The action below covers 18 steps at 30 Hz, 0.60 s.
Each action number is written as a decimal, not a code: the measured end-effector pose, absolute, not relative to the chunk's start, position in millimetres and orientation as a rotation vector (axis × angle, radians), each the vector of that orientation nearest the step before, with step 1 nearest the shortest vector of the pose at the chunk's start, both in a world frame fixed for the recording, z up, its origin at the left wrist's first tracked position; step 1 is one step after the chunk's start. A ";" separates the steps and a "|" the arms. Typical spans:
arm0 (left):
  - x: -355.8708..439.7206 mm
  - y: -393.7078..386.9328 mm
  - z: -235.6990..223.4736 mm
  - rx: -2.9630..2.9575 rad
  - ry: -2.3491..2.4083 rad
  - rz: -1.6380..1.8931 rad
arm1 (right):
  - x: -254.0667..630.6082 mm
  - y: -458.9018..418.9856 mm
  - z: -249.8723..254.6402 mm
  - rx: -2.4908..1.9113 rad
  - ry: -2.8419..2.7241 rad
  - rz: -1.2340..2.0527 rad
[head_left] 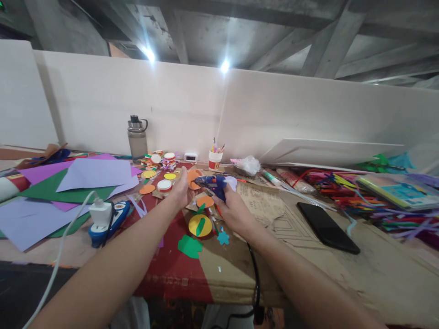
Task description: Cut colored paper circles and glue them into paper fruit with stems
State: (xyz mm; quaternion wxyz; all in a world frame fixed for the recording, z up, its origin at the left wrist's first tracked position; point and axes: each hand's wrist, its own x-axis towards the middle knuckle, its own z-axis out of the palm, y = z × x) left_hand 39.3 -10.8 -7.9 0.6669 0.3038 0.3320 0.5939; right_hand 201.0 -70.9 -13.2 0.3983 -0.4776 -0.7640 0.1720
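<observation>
My right hand is closed round the handle of a blue hot glue gun, whose black cord drops over the table's front edge. The nozzle points left at an orange paper circle that my left hand pinches by its edge, just above the table. Below the hands lie a yellow paper circle with a green leaf, an orange circle with a leaf, a green paper cutout and a small teal star.
Purple, lilac and green paper sheets cover the left. A white plug with cable sits on a blue tool. At the back stand a grey bottle and a pencil cup. A black phone and coloured paper strips lie on the right.
</observation>
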 end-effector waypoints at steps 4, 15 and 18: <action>44.1 -11.7 -10.1 0.692 0.787 1.247 | 201.4 -69.4 -11.6 -1.215 -1.877 0.401; 39.1 -14.7 -2.7 0.680 0.764 1.313 | 200.2 -69.4 -14.8 -1.202 -1.876 0.415; 40.8 -14.1 -5.9 0.679 0.764 1.281 | 201.8 -65.7 -14.6 -1.123 -1.824 0.402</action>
